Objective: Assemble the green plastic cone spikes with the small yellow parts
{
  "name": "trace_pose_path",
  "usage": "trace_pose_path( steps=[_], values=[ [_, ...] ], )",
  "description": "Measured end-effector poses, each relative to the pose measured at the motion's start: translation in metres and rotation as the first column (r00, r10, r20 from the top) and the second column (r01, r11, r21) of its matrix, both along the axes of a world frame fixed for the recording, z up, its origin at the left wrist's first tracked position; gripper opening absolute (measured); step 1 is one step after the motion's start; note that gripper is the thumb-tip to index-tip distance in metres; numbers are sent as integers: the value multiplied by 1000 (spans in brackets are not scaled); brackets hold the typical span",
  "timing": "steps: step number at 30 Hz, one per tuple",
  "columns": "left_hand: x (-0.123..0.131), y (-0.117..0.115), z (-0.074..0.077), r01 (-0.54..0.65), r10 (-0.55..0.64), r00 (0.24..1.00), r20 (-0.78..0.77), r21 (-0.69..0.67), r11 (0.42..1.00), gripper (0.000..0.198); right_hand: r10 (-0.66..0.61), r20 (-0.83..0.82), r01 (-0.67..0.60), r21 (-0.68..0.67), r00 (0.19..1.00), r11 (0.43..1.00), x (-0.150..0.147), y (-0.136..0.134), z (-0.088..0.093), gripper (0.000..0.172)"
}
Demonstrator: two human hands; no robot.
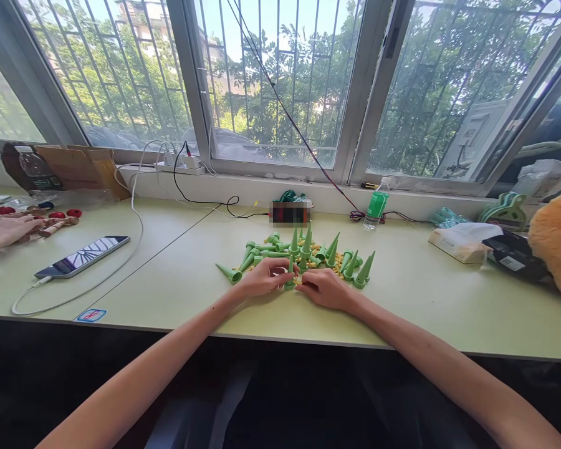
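Note:
A heap of several green cone-shaped plastic spikes (303, 252) lies on the pale green table (177, 280), mixed with small yellow bits (314, 263). Some spikes stand upright, others lie flat. My left hand (260, 279) is closed in a pinch on a green spike (289, 279) at the near edge of the heap. My right hand (324, 289) rests beside it with fingers curled, its fingertips touching the same spike's base; what it holds there is too small to make out.
A phone (81, 255) on a white cable lies at left. Another person's hand (2, 229) rests by red and wooden toy parts (58, 219) at far left. A green bottle (376, 206), tissue pack (462, 242), and orange plush (558, 240) sit at right.

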State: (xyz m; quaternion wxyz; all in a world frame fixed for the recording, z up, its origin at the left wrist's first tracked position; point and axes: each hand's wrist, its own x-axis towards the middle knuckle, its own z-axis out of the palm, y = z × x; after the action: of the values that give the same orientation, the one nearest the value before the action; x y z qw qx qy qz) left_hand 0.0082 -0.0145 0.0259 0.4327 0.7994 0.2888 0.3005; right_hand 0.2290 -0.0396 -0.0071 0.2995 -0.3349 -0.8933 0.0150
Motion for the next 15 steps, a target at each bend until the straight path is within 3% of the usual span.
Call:
trace_pose_path(
  steps=[8, 15],
  values=[
    [-2, 3, -4, -59, 60, 998, -13, 17, 998, 40, -17, 8, 17, 4, 1000, 1000, 0, -1, 1, 29],
    [-2, 2, -3, -35, 37, 999, -38, 57, 998, 31, -24, 14, 24, 18, 1000, 1000, 0, 0, 0, 29]
  ],
)
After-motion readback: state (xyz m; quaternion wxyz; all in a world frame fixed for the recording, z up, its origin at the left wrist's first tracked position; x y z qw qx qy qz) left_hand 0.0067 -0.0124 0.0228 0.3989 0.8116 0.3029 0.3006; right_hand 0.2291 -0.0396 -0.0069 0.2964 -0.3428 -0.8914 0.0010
